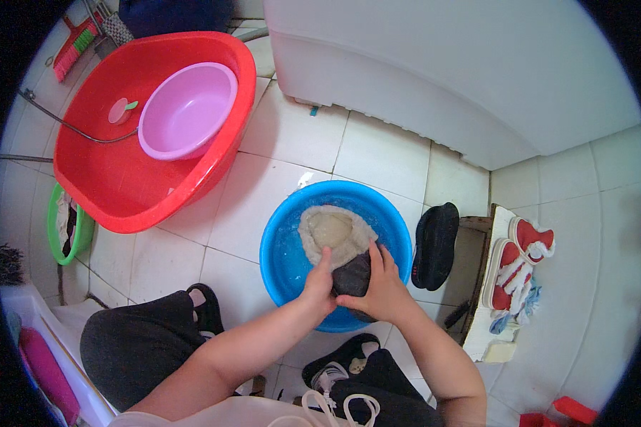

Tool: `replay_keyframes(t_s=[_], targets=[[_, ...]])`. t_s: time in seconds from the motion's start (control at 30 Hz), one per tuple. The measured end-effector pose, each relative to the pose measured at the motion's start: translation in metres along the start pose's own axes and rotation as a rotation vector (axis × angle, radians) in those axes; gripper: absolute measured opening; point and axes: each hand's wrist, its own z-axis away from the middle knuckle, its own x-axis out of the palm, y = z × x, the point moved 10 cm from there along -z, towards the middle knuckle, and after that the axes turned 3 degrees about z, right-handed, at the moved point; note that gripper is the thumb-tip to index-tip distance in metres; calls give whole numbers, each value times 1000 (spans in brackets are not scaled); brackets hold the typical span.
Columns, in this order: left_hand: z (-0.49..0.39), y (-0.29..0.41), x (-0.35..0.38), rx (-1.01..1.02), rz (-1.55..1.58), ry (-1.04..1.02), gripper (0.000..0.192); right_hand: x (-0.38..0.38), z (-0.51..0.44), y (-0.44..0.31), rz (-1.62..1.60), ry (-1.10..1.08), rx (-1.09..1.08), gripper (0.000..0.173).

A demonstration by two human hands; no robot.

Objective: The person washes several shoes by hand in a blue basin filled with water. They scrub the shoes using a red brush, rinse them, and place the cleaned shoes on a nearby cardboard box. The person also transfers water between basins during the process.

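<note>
A dark slipper with a pale fluffy lining [351,275] is held between my two hands over a blue plastic basin [270,248]. My left hand [319,283] grips its left side, the thumb near the fluffy rim. On its other side my right hand [376,285] has its fingers along the edge and its thumb across the dark part. The wet-looking opening faces up inside the basin. Water in the basin has some suds or specks on it. The slipper's lower end lies partly behind my hands.
Left stands a large red tub [93,176] holding a pink basin [187,115] and a small scoop [119,111]. A black shoe [435,245] lies right of the blue basin, beside a low stand [486,341] with red-and-white footwear [505,272]. A white appliance [406,69] stands ahead.
</note>
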Motion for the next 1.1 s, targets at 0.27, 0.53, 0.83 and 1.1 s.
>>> replay_keyframes(t_s=[0.27, 0.53, 0.83, 1.1], targets=[[-6, -7, -7, 52, -133, -83, 58, -34, -47, 14, -330, 176, -37, 97], [8, 8, 19, -20, 141, -246, 64, -32, -45, 18, -285, 132, 147, 74], [-2, 11, -7, 56, 59, -97, 42, -37, -23, -60, 194, 22, -82, 79], [5, 8, -14, 138, -102, -33, 40, -29, -25, -89, 360, -63, -199, 34]])
